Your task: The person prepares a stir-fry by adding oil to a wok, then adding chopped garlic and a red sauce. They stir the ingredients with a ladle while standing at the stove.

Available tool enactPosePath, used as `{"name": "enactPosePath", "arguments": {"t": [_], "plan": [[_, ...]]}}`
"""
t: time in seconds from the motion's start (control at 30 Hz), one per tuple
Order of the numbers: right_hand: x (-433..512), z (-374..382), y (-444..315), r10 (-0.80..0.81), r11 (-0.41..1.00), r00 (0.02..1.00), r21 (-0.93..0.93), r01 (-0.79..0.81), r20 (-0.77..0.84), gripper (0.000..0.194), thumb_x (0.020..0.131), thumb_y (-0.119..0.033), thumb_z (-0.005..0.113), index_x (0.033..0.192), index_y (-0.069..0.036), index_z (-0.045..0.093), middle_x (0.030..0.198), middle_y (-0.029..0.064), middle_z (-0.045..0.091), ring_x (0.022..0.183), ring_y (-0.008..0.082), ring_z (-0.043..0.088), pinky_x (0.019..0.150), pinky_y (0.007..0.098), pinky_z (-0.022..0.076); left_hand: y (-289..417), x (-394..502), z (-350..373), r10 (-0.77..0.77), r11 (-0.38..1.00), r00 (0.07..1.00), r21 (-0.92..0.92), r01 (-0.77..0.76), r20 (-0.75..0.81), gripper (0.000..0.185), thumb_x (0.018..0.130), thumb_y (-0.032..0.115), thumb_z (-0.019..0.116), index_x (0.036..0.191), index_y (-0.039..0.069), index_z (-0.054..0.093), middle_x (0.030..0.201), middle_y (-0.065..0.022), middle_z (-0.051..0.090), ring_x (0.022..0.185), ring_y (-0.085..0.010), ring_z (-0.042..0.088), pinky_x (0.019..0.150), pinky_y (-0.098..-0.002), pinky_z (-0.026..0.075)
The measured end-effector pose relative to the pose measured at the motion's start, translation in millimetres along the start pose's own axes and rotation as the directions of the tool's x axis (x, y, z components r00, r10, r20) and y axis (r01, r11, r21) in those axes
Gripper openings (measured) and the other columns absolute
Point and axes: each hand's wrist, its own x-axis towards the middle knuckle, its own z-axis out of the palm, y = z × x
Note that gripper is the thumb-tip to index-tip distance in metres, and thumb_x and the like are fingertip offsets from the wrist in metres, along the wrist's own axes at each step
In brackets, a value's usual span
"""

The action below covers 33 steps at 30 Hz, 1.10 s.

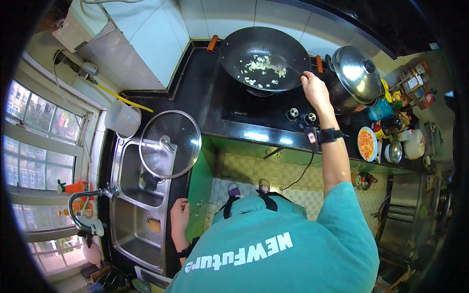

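In the head view, a black wok (234, 45) with orange side handles sits on the gas hob (249, 115). Small pale chopped pieces (262, 64) lie spread over its bottom. My right hand (316, 89), at the wok's right rim, is closed around the handle of a metal spatula (293, 69) whose blade reaches in among the pieces. My left hand (180, 214) hangs low beside the sink's edge, its fingers loosely curled; whether it holds anything is hard to see.
A lidded steel pot (353, 78) stands right of the wok. Beyond it are bottles and a plate of red-orange food (366, 144). A glass lid (170, 144) overlaps the double sink (137, 238) at left, near a white plastic container (122, 119). A cable hangs before the counter.
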Motion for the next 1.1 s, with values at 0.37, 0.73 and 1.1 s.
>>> {"name": "enactPosePath", "arguments": {"t": [0.37,0.73,1.1], "plan": [[8.3,11.4,-25.0,-0.079,0.956,0.976,0.294,0.016,0.203,0.039,0.100,-0.027,0.050,0.118,0.002,0.071,0.115,0.0287,0.069,0.114,0.0427,0.065,0.099,0.0458,0.0507,15.5,2.4,-3.6,-0.026,0.998,1.000,0.060,0.026,-0.006,0.025,0.095,0.007,0.064,0.118,-0.003,0.064,0.095,-0.0161,0.071,0.085,-0.0236,0.070,0.077,-0.0346,0.055],[45.1,51.5,-25.1,0.172,0.983,0.985,0.064,-0.172,0.013,0.040,0.101,-0.030,0.051,0.118,0.001,0.070,0.114,0.0288,0.070,0.112,0.0426,0.067,0.098,0.0499,0.0528,5.6,3.0,-0.6,-0.022,0.999,1.000,0.032,0.022,0.008,0.025,0.095,0.007,0.064,0.118,-0.002,0.065,0.095,-0.0159,0.071,0.085,-0.0236,0.070,0.077,-0.0345,0.055],[20.6,2.4,-53.5,-0.305,0.921,0.914,-0.160,0.354,0.268,0.025,0.088,-0.013,0.059,0.105,-0.008,0.077,0.104,0.0209,0.074,0.103,0.0361,0.071,0.089,0.0470,0.0569,1.8,-5.4,1.2,-0.034,0.998,0.999,0.057,0.033,0.020,0.026,0.094,0.009,0.064,0.117,-0.002,0.065,0.094,-0.0155,0.070,0.084,-0.0232,0.069,0.077,-0.0351,0.054]]}}
